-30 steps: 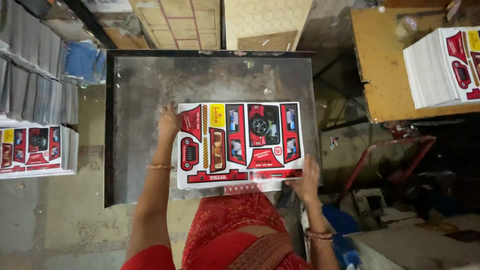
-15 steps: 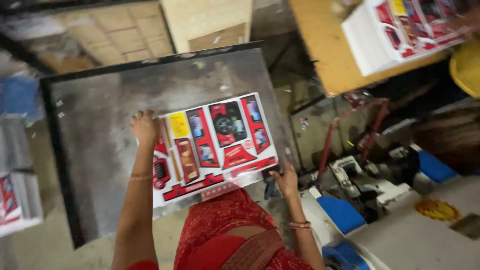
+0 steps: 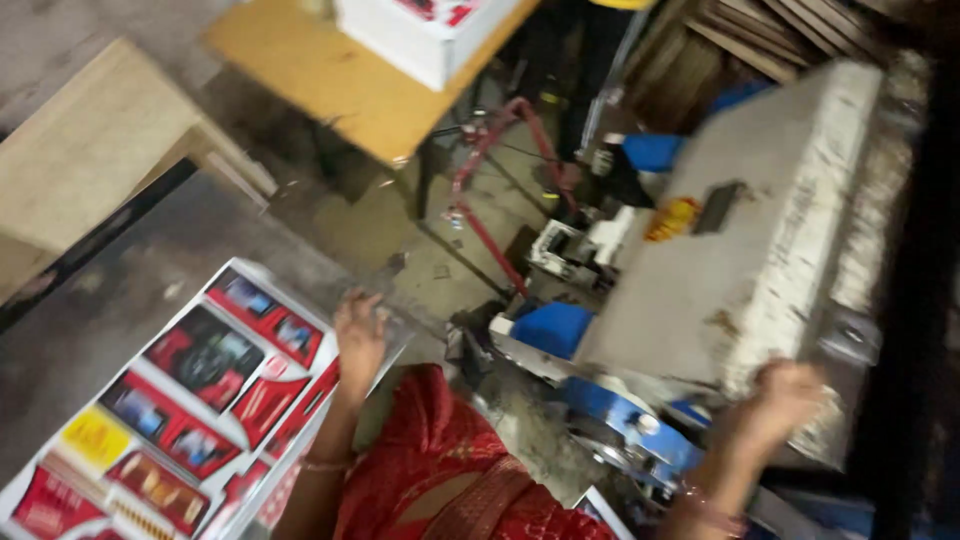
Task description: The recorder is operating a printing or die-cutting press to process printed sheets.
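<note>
Hands first: the left hand [image 3: 360, 335] sits left of the frame's centre, palm down on the right edge of a printed sheet [image 3: 190, 400], with its fingers lying close together and flat against the card rather than clamped round it. A thin bangle [image 3: 322, 465] rings that wrist. The sheet fills the lower left of the frame, a white card printed with red, black and yellow panels, lying flat and askew on a dull grey metal table [image 3: 120, 300] whose dark edge runs up toward the upper left.

Over at the lower right, the right hand [image 3: 785, 395] is raised near the lower edge of a big grey machine [image 3: 760, 230], but it is smeared with motion, so I cannot tell whether its fingers are spread or closed, or whether it actually touches the metal. It is well apart from the sheet. Bangles [image 3: 700, 500] show as a blur on that wrist too.

Between the two arms, at the bottom centre, is the person's red garment [image 3: 450, 480]. Blue parts [image 3: 555, 328] sit at the machine's lower left side, and a red metal frame [image 3: 490, 170] stands on the floor above them, near the middle of the frame. Along the top, left of centre, a yellowish wooden table [image 3: 350, 80] carries a stack of white sheets [image 3: 430, 30] with red print, cut off by the upper edge. A pale wooden board [image 3: 90, 160] lies at the upper left.
</note>
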